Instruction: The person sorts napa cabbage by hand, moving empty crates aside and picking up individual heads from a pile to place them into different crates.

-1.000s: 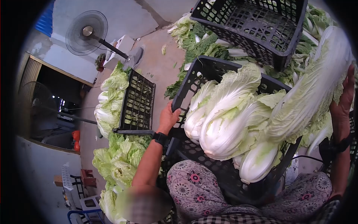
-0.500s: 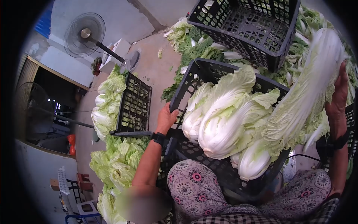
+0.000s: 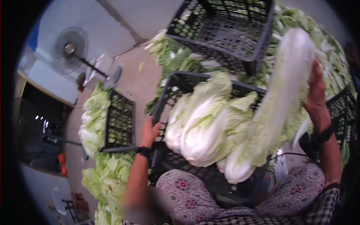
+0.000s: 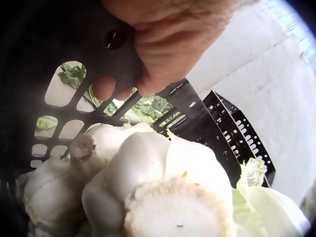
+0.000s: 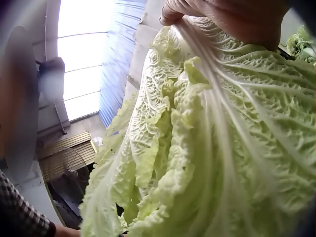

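Observation:
My left hand (image 3: 150, 131) grips the side of a black plastic crate (image 3: 180, 75) in front of my knees. In the left wrist view, the fingertips (image 4: 104, 88) show through an opening in its wall. Several napa cabbages (image 3: 202, 142) lie in this crate, their pale cut bases toward me. My right hand (image 3: 317, 92) holds a long napa cabbage (image 3: 287, 75) at the crate's right side. That cabbage slants, its white base up and its leafy end down over the cabbages in the crate. In the right wrist view its crinkled leaves (image 5: 197, 148) fill much of the picture.
A second black crate (image 3: 255, 58) stands just beyond, amid loose cabbage leaves (image 3: 183, 56). To the left is a crate of cabbages (image 3: 120, 122), with more cabbages (image 3: 108, 172) below it. A standing fan (image 3: 69, 48) is farther back. Another crate (image 3: 339, 112) is at the right.
The head view has turned right, so the scene slides left. The held cabbage has come slightly left over the crate with my right hand. My left hand keeps its grip.

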### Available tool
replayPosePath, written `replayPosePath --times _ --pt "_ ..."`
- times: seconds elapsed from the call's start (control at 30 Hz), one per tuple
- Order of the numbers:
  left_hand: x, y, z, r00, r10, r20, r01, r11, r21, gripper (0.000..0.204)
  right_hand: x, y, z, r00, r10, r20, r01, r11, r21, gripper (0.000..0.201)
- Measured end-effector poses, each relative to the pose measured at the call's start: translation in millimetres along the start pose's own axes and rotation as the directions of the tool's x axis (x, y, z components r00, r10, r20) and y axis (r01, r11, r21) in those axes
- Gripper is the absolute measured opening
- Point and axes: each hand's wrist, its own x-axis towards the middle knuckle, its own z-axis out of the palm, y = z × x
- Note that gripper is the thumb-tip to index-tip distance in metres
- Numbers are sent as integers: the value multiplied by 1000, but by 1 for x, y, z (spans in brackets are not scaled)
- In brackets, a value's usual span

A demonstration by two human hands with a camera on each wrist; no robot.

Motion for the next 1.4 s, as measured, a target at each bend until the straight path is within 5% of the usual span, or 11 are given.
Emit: replayPosePath --times 0.2,0.57,0.9,1.4 --pt "4 -7 2 999 30 21 -27 992 -123 15 -2 0 28 998 -56 -17 54 994 -99 57" --pt "11 -23 3 995 99 21 -95 985 -147 17 -22 -49 20 964 -248 -93 222 949 -225 61" --pt "18 -34 -1 997 60 50 -55 994 -95 35 -95 -87 -56 766 -444 -464 409 894 -180 60" --pt "24 -44 -3 992 110 67 -100 985 -141 24 -208 -128 -90 681 -511 -525 315 851 -420 60"
